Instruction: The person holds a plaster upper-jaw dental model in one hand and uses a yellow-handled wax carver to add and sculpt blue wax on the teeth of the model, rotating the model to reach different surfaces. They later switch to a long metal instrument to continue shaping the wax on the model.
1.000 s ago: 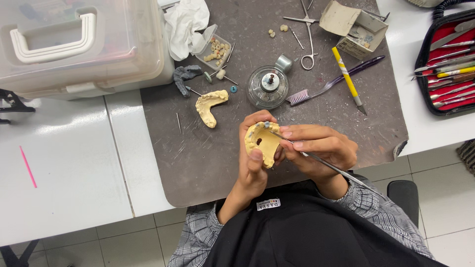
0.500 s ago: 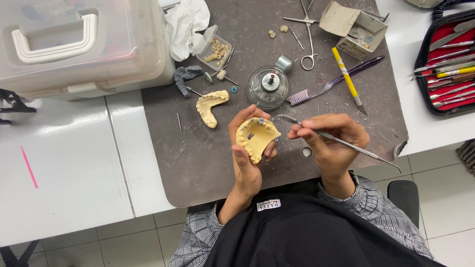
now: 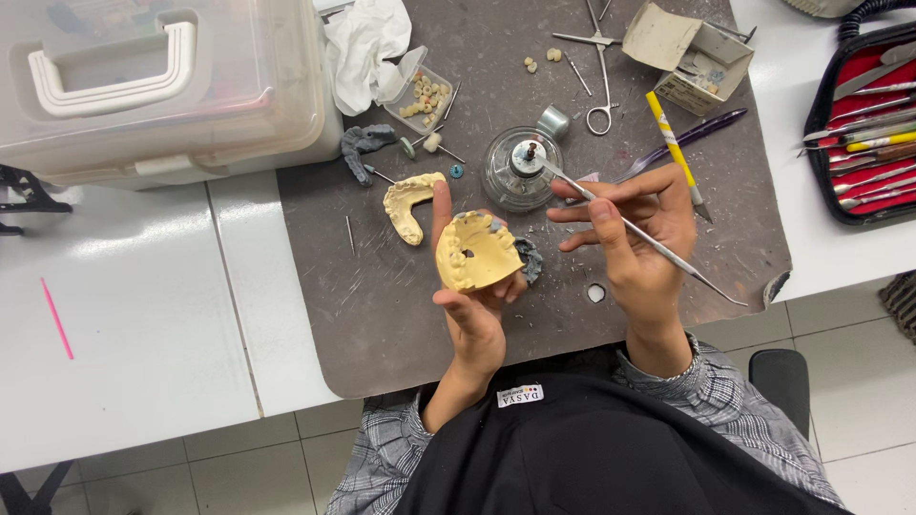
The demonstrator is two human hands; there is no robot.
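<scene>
A: Upper left of frame, clear plastic storage case (image 3: 162, 86) with a white handle, lid shut, on the white table (image 3: 124, 315). A thin pink stick (image 3: 57, 318) lies alone at left centre.

B: Noted. Moving right?

A: Grey mat (image 3: 382, 305) takes the middle. At its top, a crumpled white cloth (image 3: 367, 43) and a small clear tub of loose teeth (image 3: 425, 95). Below those, a second yellow cast (image 3: 410, 203) lies flat on the mat.

B: Hands?

A: Left hand (image 3: 472, 305) is closed around a yellow plaster dental cast (image 3: 474, 253), thumb and fingers clamping its edges, raised just above the mat at centre frame. Right hand (image 3: 639, 243) pinches a thin metal instrument (image 3: 634, 229) like a pen; its tip sits at the wick of the small glass spirit lamp (image 3: 520, 167).

B: Risks?

A: My reading: the lamp is just beside both hands, so a knock from the instrument or a wrist could tip it. A hot tip carried across could touch the left fingers. The cast is held only at its rim; a slip would drop it on the mat and chip teeth.

B: Packaging?

A: Top right of the mat, an open buff cardboard box (image 3: 692, 57), small and rectangular, flap up. Far right, an open red-lined tool case (image 3: 863, 124), black edged, with instruments in a row. Lower centre, a small white rectangular label (image 3: 520, 394) on the black apron
</scene>
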